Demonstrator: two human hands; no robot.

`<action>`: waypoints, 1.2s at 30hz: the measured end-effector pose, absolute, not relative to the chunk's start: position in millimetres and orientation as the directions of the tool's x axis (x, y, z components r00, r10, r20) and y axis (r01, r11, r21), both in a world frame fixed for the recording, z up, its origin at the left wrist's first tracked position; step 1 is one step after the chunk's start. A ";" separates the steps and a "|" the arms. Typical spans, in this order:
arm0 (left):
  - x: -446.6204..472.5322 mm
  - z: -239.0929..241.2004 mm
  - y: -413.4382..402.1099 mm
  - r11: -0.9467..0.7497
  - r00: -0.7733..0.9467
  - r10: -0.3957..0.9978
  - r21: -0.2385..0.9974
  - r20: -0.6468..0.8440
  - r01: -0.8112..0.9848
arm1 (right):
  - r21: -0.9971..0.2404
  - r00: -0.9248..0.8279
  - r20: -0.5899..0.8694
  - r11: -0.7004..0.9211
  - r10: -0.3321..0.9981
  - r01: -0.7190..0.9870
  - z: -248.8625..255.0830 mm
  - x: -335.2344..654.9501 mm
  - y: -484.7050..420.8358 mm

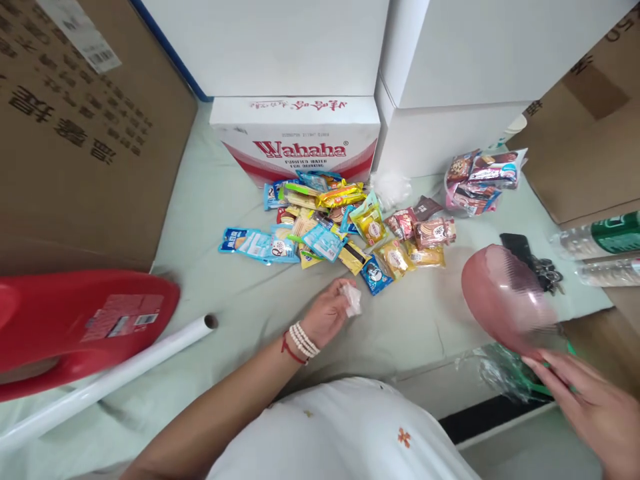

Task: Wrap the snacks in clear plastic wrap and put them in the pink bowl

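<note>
My left hand (327, 311) rests on the pale green cloth (235, 293), fingers closed on a small crumpled white wrapper (353, 299). It sits just below a heap of several small snack packets (340, 227). My right hand (590, 400) is at the lower right, fingers stretched and blurred by motion, touching the rim of a pink plastic basket (505, 300) that tilts on its side above clear and green plastic (500, 373).
A Wahaha carton (295, 137) and white boxes (450, 67) stand behind the heap. Brown cartons flank both sides. A red plastic stool (75, 327) and white tube (115, 380) lie at left. More packets (480, 177), keys (543, 270) and bottles (600, 250) are at right.
</note>
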State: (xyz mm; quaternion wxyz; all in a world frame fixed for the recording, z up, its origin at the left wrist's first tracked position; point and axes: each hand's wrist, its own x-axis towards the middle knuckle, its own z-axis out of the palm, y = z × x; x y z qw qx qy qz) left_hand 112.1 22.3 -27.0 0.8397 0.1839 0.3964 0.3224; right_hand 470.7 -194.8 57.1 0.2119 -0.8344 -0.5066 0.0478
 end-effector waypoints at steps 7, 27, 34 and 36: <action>85.2 -33.2 15.0 0.592 0.259 0.806 0.706 -0.533 -0.388 | -0.235 0.279 0.201 -0.230 0.939 0.944 -16.1 506.5 -141.1; 56.4 -30.7 3.2 0.160 0.055 0.986 0.987 -0.160 0.020 | -0.966 -0.147 0.013 0.050 0.989 0.255 -31.4 225.5 7.1; 43.4 -42.0 5.8 0.093 0.169 0.977 0.971 -0.132 0.220 | -0.741 -0.052 0.120 0.125 0.991 0.659 8.0 302.0 25.1; 39.5 -44.5 7.1 0.112 0.178 0.971 0.958 -0.162 0.263 | -0.517 0.237 0.259 -0.073 0.936 0.853 23.0 354.7 43.9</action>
